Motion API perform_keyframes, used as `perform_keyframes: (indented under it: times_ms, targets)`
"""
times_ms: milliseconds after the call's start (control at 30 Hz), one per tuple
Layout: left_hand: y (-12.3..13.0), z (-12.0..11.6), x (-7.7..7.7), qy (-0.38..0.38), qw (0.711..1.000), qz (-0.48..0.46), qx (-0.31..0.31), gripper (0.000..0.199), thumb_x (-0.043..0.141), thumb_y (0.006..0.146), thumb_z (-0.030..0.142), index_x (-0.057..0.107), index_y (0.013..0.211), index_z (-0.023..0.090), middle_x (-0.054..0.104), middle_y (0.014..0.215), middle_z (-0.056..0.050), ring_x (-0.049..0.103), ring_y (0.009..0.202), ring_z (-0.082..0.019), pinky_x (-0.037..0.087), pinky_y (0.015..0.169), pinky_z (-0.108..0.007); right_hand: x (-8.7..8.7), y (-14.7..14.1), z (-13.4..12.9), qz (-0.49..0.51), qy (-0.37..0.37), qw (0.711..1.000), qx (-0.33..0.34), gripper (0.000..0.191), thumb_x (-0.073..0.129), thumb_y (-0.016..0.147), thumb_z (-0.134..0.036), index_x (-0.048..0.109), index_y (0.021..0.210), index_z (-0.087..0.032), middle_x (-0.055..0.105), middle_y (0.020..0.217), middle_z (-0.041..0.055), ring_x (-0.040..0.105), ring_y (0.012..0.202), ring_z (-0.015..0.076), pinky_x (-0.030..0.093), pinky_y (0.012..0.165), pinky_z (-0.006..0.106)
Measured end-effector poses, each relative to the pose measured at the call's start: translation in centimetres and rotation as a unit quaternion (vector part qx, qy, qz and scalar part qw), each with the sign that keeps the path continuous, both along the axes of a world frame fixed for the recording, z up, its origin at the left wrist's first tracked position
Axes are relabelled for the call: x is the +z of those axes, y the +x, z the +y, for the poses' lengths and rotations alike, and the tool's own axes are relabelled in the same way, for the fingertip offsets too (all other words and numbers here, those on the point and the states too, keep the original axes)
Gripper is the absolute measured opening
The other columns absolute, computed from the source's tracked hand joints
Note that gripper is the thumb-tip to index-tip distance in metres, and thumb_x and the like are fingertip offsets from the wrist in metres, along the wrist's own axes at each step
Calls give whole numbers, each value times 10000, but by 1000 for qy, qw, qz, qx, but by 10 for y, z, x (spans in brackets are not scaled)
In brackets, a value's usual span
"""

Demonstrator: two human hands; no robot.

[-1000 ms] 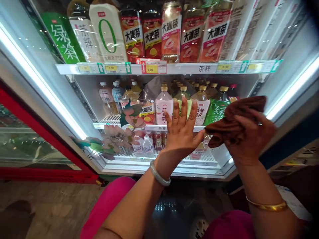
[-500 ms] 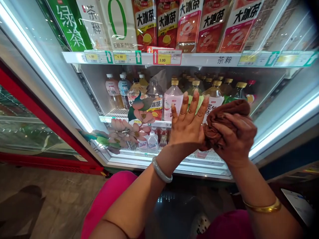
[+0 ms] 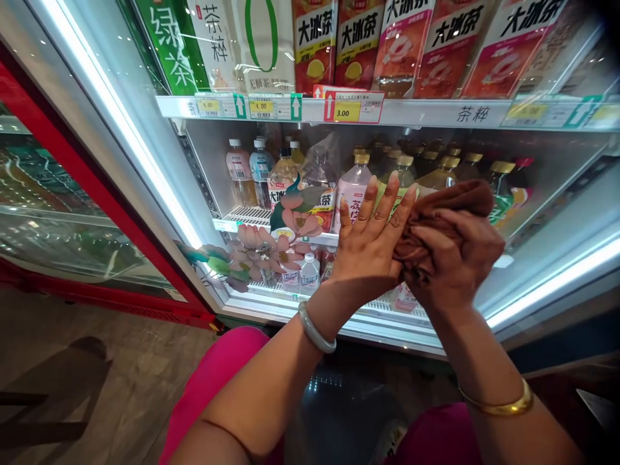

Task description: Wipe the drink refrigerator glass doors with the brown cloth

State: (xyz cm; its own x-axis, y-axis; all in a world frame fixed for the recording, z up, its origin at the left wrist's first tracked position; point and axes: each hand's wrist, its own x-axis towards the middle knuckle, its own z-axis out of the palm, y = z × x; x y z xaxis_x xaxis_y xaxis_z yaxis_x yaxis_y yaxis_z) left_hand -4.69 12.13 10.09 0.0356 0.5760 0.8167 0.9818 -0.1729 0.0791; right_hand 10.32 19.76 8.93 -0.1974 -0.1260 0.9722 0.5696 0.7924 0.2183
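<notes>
My left hand (image 3: 371, 242) is open, its fingers stretched out and palm toward the glass door (image 3: 271, 310) of a lit drinks fridge. It looks flat against the pane, though contact is hard to tell. A pale bangle circles that wrist. Close beside it, my right hand (image 3: 453, 258) grips a bunched brown cloth (image 3: 448, 203) up at the glass; a gold bangle is on this wrist. To the left of my hands a pink flower decal (image 3: 264, 248) with green leaves shows on the glass. Behind the pane, my fingers and the cloth partly hide several drink bottles (image 3: 353, 184).
Tea cartons (image 3: 314, 51) fill the upper shelf above a price rail (image 3: 421, 111). Small bottles (image 3: 309, 272) stand on the bottom rack. To the left is a red-framed fridge (image 3: 97, 187). A dark stool (image 3: 43, 429) stands on the floor (image 3: 145, 374) at lower left.
The view has swung left, so the fridge and decal sit further right in it. Both hands have shifted slightly left across the glass, the cloth still in my right hand.
</notes>
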Motion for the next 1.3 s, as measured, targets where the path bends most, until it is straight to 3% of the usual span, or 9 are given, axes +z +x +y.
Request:
perform_keyframes:
  times_ms: [100, 233, 400, 500, 633, 767, 933, 1167, 1300]
  targets:
    - [-6, -3, 3, -8, 1000, -1, 1, 784, 474, 946, 217, 240, 1694, 223, 193, 1782, -45, 23, 1670, -277, -120, 1321, -578, -3, 21, 15, -51, 36, 998, 22, 394, 819, 775, -291, 717, 1155, -276, 694, 1200, 85, 681, 1126, 311, 561, 1009, 525]
    - [-14, -8, 7, 9, 1000, -9, 17, 782, 463, 928, 178, 268, 1684, 212, 194, 1780, -34, -15, 1668, -251, -142, 1320, -561, 4, 38, 32, 45, 44, 998, -5, 549, 828, 763, -331, 703, 1298, -315, 659, 1298, 99, 662, 1180, 357, 555, 1002, 544]
    - [-26, -13, 7, 5, 1000, -10, 6, 830, 490, 923, 167, 203, 1700, 217, 182, 1776, -52, 2, 1664, -237, -31, 1352, -549, 5, -11, 2, 122, -72, 990, -9, 621, 797, 812, -366, 639, 1408, -292, 570, 1458, 160, 553, 1354, 427, 450, 1129, 664]
    - [-35, -16, 6, -10, 1000, -7, -17, 894, 523, 883, 159, 179, 1706, 216, 197, 1766, -69, 55, 1660, -255, 53, 1360, -553, -5, -34, -13, 11, -18, 1000, 4, 475, 715, 886, -261, 651, 1349, -344, 630, 1374, 95, 603, 1288, 346, 508, 1099, 598]
    - [-42, -19, 5, -14, 1000, 12, -22, 915, 518, 833, 111, 239, 1696, 231, 243, 1742, -52, 160, 1646, -254, 153, 1362, -519, -7, -26, -4, -38, -4, 999, 13, 405, 714, 891, -202, 676, 1270, -340, 659, 1296, 64, 633, 1230, 292, 509, 1118, 568]
    - [-44, -20, 7, 20, 1000, -15, 0, 934, 514, 795, 74, 293, 1683, 262, 246, 1734, -7, 178, 1641, -255, 171, 1365, -523, 28, -21, 4, 75, -25, 997, 20, 434, 714, 888, -265, 668, 1318, -299, 639, 1384, 114, 628, 1279, 362, 494, 1087, 638]
    - [-55, -26, 21, 23, 998, -61, 8, 938, 529, 820, 112, 238, 1697, 274, 252, 1736, -25, 177, 1642, -304, 207, 1344, -607, 77, -66, -13, 108, -36, 993, 20, 473, 714, 899, -327, 636, 1365, -295, 598, 1445, 156, 559, 1366, 397, 441, 1126, 682]
    - [-86, -36, 26, 38, 998, -54, 2, 882, 455, 890, 131, 154, 1706, 283, 234, 1742, -31, 185, 1638, -303, 232, 1335, -587, 32, -66, -11, -47, 44, 997, 32, 399, 664, 848, -265, 736, 1207, -424, 741, 1252, 18, 712, 1119, 325, 614, 979, 559]
    - [-92, -41, 27, 24, 999, -41, -1, 852, 437, 935, 151, 113, 1710, 293, 220, 1752, -43, 171, 1643, -290, 227, 1337, -586, 56, -69, -8, -14, 35, 999, 21, 412, 646, 886, -248, 702, 1278, -363, 711, 1302, 57, 679, 1199, 324, 559, 1064, 594]
